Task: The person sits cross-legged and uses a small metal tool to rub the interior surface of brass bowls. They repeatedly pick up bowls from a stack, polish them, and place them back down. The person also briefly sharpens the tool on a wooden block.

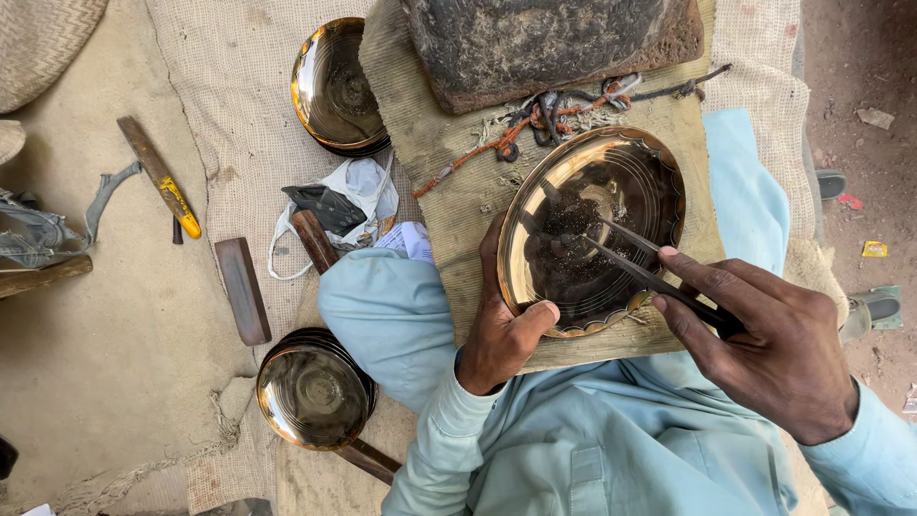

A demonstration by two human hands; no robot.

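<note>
The left hand (501, 330) pinches the rim of the brass plate (592, 229) tilted on the padded board (449, 153). The right hand (759, 339) grips a thin dark tool (650, 272), tip apparently on the plate's face. If the plate shifts, the tool may skid and gouge it.

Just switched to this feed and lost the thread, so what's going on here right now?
A person in pale blue clothing sits over a padded work board. The left hand steadies a shiny brass plate by its near rim, thumb over the edge. The right hand holds a thin dark metal tool with its tip on the plate's inner surface, where dark specks lie. More brass plates sit in stacks at upper left and lower left.
</note>
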